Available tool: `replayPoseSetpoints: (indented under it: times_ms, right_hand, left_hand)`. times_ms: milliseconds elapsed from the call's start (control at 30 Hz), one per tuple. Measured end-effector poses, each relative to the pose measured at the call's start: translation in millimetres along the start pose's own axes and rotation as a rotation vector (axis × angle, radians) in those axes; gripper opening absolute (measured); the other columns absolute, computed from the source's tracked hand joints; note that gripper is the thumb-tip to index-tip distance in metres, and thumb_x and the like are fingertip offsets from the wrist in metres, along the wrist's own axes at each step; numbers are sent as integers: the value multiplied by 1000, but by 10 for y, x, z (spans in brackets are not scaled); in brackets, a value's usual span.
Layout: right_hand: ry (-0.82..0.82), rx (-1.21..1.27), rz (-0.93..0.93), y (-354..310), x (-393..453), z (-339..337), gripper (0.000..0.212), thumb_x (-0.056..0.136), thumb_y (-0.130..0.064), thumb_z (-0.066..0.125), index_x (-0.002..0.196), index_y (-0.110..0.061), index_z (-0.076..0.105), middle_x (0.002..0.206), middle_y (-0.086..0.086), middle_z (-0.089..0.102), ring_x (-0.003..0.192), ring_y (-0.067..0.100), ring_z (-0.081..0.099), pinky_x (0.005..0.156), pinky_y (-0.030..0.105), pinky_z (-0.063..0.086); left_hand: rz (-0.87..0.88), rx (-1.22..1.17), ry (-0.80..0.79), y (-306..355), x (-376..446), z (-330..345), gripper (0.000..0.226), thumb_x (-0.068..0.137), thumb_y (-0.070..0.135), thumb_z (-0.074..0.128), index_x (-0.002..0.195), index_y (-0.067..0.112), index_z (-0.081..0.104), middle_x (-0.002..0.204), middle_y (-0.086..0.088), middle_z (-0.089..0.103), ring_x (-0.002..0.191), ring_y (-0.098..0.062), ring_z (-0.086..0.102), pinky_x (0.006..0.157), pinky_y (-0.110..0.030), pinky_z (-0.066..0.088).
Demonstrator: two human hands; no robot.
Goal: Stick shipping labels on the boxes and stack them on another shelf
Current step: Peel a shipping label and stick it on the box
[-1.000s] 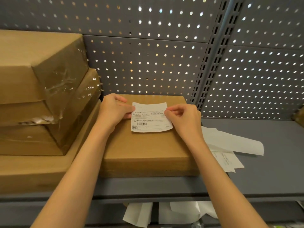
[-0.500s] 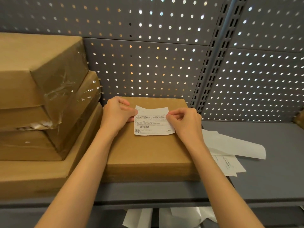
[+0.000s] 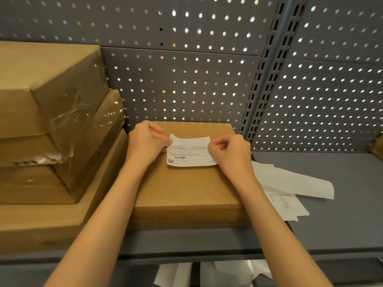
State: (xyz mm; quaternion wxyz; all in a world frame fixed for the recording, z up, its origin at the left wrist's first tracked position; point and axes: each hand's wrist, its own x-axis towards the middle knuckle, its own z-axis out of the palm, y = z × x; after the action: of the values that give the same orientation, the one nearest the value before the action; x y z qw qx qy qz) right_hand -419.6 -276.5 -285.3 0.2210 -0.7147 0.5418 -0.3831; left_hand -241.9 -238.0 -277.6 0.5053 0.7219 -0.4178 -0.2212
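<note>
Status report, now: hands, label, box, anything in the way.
Both hands pinch the label, left hand and right hand at its side edges. Label over the flat box, top edge curled up. Nothing blocking.

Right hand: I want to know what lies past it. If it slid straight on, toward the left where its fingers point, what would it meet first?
Probably the left hand, which pinches the opposite edge of the shipping label that the right hand also holds over the box; only label lies between them.
</note>
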Motion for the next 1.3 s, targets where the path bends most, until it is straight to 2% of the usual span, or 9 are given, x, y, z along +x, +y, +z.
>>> replayPoseSetpoints:
  times_ms: [267,467,633,700,967,1033,1133,1200,1300]
  right_hand:
    - [-48,-66,-31,36,40,8,24,87,-14,55,83,4,71,79,20,70,75,32,64,65,38,53]
    - [-62,-68,-60,47,42,-8,25,89,-15,55,85,4,71,80,21,70,70,30,63,60,31,49]
    - [-44,-67,-79,39,33,3,27,90,-15,54,88,8,69,84,24,68,83,35,62,69,42,52]
    - [-37,-76,-89,40,31,3,28,90,-15,54,88,9,68,85,25,68,85,37,61,71,45,52]
    - [-42,-61,-92,63,20,7,29,90,-16,53,86,8,68,83,24,68,83,36,61,70,43,51]
    - [-50,-64,-93,63,24,2,28,90,-16,53,86,7,68,84,24,68,84,37,60,69,43,51]
    - [-65,-55,-94,59,40,7,31,92,-19,52,92,8,66,92,25,67,90,37,60,73,44,50]
    - [-53,-30,-125,27,33,-10,35,94,-22,47,90,9,64,90,25,66,84,35,60,66,39,47]
    - [-151,-39,-250,-98,-18,-22,37,99,-21,39,86,6,60,77,16,59,71,22,49,65,33,32]
  left_hand:
    - [-34,68,-23,67,16,-14,30,73,4,76,96,8,57,76,-9,70,67,-19,69,73,-34,56]
    - [-44,107,-43,113,7,-26,31,74,6,76,98,7,57,82,-12,71,71,-20,70,77,-36,57]
    - [-50,124,-84,158,-2,-64,35,72,5,77,101,5,57,80,-10,71,48,-8,64,65,-24,57]
    - [-58,157,-95,166,-3,-65,38,72,6,77,105,4,56,77,-10,71,53,-12,66,72,-30,57]
    - [32,479,13,114,-35,-176,53,68,37,81,101,6,53,82,-5,60,72,-23,64,80,-37,49]
    - [85,486,35,64,-40,-189,45,72,36,78,99,8,56,91,-7,62,85,-28,61,84,-38,46]
    - [272,508,63,37,-108,-164,17,87,24,62,98,11,60,97,-6,62,94,-24,56,75,-30,37]
    - [423,545,30,59,-168,-121,19,95,20,48,99,8,62,101,-8,61,96,-26,54,75,-30,34]
    - [576,567,-163,120,-275,2,32,100,18,36,120,6,58,123,-10,58,116,-26,48,95,-27,29]
